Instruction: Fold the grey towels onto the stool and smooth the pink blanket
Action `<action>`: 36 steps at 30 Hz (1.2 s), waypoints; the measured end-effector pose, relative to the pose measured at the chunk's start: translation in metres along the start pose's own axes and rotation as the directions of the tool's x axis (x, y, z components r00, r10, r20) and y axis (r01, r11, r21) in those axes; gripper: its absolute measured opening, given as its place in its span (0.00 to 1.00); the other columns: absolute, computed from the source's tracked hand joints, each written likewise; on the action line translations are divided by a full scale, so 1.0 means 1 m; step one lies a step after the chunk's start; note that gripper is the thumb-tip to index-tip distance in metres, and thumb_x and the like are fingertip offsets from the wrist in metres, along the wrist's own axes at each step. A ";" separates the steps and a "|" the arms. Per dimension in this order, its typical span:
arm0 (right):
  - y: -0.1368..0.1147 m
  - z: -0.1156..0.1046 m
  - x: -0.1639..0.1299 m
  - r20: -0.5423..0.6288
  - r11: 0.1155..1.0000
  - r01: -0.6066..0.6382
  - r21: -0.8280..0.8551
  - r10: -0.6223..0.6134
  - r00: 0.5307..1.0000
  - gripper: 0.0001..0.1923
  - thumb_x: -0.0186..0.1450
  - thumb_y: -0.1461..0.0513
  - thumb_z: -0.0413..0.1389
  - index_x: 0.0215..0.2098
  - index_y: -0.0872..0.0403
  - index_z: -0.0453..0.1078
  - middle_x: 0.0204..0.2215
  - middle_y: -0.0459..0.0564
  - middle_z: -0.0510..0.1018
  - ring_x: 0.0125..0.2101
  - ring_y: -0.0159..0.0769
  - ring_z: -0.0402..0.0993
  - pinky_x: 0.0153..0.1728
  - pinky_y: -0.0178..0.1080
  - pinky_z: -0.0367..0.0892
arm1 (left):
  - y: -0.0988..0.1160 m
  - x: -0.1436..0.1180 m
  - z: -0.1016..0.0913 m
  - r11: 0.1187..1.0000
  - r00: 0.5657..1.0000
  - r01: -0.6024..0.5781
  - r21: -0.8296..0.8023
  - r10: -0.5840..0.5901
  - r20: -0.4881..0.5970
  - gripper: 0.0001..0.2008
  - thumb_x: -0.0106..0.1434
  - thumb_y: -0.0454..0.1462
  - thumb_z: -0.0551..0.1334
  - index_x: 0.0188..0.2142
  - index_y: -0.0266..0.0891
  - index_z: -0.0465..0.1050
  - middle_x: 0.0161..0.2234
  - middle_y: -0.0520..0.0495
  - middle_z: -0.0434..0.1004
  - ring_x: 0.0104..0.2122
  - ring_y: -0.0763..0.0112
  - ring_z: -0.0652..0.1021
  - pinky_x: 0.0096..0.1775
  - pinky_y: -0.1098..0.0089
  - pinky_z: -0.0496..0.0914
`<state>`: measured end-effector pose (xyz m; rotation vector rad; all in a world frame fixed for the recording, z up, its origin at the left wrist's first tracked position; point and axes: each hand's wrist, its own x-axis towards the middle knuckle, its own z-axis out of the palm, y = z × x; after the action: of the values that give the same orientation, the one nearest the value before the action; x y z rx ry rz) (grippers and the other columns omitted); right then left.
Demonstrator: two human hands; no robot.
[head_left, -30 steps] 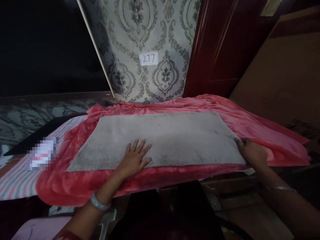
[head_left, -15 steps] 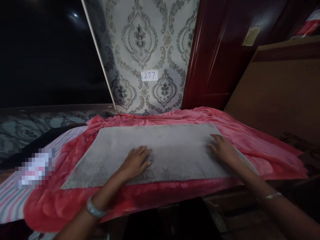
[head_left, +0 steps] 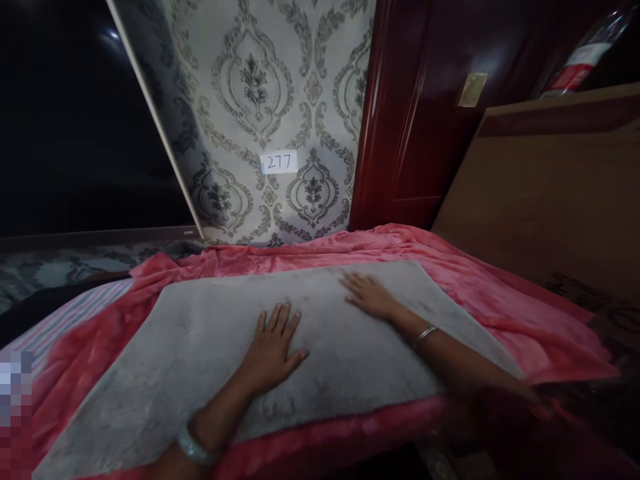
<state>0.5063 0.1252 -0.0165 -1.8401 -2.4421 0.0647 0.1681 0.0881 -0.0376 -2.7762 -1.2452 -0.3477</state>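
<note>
Left hand (head_left: 273, 347) flat, palm down, fingers spread and pointing away from body, thumb out to right. Left forearm runs from lower left, pale bangle at wrist. Right hand (head_left: 367, 297) flat, palm down, fingers pointing left, reaching further forward. Right forearm stretched diagonally from lower right, thin bangle at wrist.

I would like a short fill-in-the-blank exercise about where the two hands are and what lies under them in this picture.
1. Both hands lie flat on a grey ____.
2. The grey mat is spread over a fluffy blanket of ____ colour.
3. The left hand has a pale bangle on its ____.
4. The paper label on the wallpaper reads ____.

Missing words: mat; pink; wrist; 277
</note>
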 end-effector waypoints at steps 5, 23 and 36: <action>0.117 -0.004 -0.027 -0.053 0.847 -0.528 -0.054 0.526 0.849 0.31 0.75 0.50 0.35 0.73 0.47 0.47 0.72 0.53 0.46 0.70 0.50 0.43 0.65 0.62 0.48 | 0.003 0.002 -0.005 1.000 1.000 0.009 -0.002 -0.009 0.017 0.38 0.68 0.55 0.54 0.71 0.43 0.50 0.72 0.36 0.45 0.70 0.45 0.51 0.65 0.37 0.49; -0.069 -0.014 0.047 0.015 0.982 0.177 0.058 -0.178 0.984 0.27 0.76 0.48 0.38 0.72 0.38 0.50 0.72 0.35 0.46 0.71 0.34 0.40 0.69 0.45 0.34 | -0.002 0.000 0.000 0.996 0.996 0.080 0.030 -0.079 -0.046 0.38 0.65 0.56 0.57 0.70 0.45 0.55 0.70 0.31 0.51 0.70 0.39 0.52 0.63 0.34 0.51; 0.011 -0.016 0.001 -0.027 0.986 -0.167 -0.018 0.166 0.986 0.34 0.73 0.43 0.42 0.74 0.42 0.45 0.73 0.49 0.43 0.71 0.48 0.36 0.67 0.60 0.38 | -0.005 0.008 0.000 0.993 0.994 0.110 0.034 -0.109 -0.028 0.37 0.64 0.56 0.56 0.68 0.44 0.59 0.70 0.32 0.52 0.69 0.39 0.54 0.63 0.36 0.51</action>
<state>0.5177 0.1286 -0.0018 -2.0364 -2.2754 0.0274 0.1691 0.0970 -0.0357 -2.6719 -1.3870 -0.3652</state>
